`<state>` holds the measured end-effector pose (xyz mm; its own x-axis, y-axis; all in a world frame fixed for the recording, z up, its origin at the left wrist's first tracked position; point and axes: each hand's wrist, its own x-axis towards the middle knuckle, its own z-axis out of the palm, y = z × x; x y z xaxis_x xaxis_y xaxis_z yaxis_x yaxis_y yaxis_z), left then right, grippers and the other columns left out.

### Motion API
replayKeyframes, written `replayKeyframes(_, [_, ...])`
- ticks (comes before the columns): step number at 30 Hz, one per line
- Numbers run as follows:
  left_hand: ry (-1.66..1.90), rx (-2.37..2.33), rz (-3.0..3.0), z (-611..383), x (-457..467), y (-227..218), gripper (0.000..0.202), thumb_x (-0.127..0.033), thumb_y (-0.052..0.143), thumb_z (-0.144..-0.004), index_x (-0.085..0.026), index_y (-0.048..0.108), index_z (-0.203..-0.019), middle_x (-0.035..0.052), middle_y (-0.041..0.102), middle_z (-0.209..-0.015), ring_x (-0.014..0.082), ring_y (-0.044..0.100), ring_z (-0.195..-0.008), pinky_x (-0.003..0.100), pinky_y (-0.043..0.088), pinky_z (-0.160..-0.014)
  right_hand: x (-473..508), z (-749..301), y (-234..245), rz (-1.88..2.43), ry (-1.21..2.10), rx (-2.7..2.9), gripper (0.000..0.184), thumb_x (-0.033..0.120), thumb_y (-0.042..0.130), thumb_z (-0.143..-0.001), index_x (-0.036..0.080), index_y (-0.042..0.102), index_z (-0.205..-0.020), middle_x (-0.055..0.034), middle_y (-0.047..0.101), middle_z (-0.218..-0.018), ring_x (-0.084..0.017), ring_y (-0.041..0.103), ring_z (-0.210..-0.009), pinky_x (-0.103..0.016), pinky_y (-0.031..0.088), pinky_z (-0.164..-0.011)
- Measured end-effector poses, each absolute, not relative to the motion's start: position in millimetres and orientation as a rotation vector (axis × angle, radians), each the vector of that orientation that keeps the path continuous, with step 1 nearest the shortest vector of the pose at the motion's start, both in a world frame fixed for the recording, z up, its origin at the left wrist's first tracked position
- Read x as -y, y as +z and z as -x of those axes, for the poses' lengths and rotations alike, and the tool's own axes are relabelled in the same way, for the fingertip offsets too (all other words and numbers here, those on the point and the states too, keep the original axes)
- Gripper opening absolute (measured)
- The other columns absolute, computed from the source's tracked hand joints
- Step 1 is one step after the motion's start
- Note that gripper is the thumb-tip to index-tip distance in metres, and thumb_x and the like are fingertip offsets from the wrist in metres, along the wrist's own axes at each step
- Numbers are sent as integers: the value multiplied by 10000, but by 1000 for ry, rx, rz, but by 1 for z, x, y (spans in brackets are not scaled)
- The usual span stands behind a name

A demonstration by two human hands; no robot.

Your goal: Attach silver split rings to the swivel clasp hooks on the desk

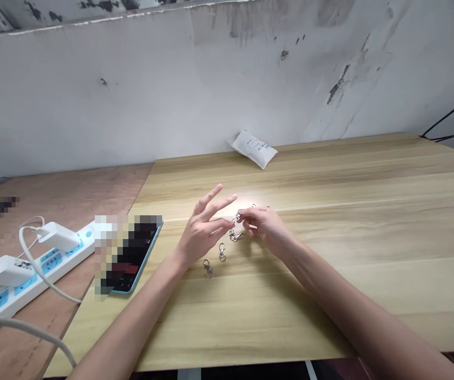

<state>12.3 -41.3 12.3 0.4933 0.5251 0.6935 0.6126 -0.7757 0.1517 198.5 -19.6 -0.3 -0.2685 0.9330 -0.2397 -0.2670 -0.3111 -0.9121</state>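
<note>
A small silver lobster clasp (238, 216) is between my two hands, above the wooden table. My right hand (265, 224) pinches it with thumb and forefinger, the other fingers curled in. From the left, the thumb and forefinger of my left hand (205, 229) close at the clasp's lower end, while its other fingers stretch out. Just below the fingertips lies another clasp (238, 237), close to further metal pieces. Two separate clasps, one upper (222, 252) and one lower (208, 268), rest nearer to me. Small rings (254, 205) show partly behind my right hand.
A phone with a blue edge (144, 264) lies left of my left forearm. Farther left, a white power strip (58, 269) carries plugged-in chargers and loose cables. At the back, a white plastic packet (254, 149) sits on the wooden table (349, 211) near the stained wall.
</note>
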Motion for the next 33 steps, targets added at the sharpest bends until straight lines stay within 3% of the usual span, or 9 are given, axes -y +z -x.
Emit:
replayKeyframes(5, [-1057, 934, 2670, -15, 45, 10, 180, -115, 585, -886, -245, 693, -825, -13, 558, -1393, 240, 318, -1433, 460, 414, -1083, 21, -198, 2, 1065, 1784, 940, 196, 308, 766, -630, 140, 666, -626, -40, 632, -692, -77, 405, -489, -241, 294, -434])
replayKeyframes(10, [-1154, 1081, 2597, -15, 42, 6, 106, -198, 627, -882, -241, 694, -811, 20, 600, -1325, 254, 405, -1367, 488, 425, -1058, 28, -193, 4, 996, 1744, 983, 271, 387, 801, -630, 141, 705, -687, -32, 626, -707, -76, 431, -519, -237, 322, -457])
replayKeyframes(15, [-1365, 1335, 2495, -14, 38, 5, 56, -240, 665, -861, -259, 716, -849, 39, 632, -1216, 250, 467, -1270, 492, 422, -1048, 29, -192, 0, 903, 1676, 1032, 297, 455, 772, -693, 163, 725, -726, -19, 623, -720, -87, 487, -548, -244, 413, -495])
replayKeyframes(24, [-1655, 1889, 2418, -12, 36, 6, 134, -351, 656, -862, -252, 727, -807, 44, 613, -1214, 258, 497, -1225, 517, 418, -1020, 25, -199, 5, 873, 1420, 1149, 287, 399, 783, -703, 170, 714, -861, -76, 747, -858, -140, 631, -623, -331, 546, -657])
replayKeyframes(29, [-1685, 1972, 2471, -13, 35, 3, 157, -366, 649, -863, -238, 726, -816, 58, 607, -1244, 266, 511, -1231, 509, 428, -1016, 30, -195, 2, 885, 1250, 1301, 246, 405, 729, -776, 174, 702, -855, -91, 748, -899, -204, 693, -809, -362, 542, -786])
replayKeyframes(33, [-1707, 2016, 2476, -14, 35, 3, 136, -354, 669, -847, -240, 725, -797, 52, 604, -1267, 265, 481, -1278, 519, 381, -1072, 30, -194, 1, 930, 1131, 1386, 216, 405, 707, -797, 189, 701, -805, -98, 728, -1056, -239, 672, -999, -408, 484, -934])
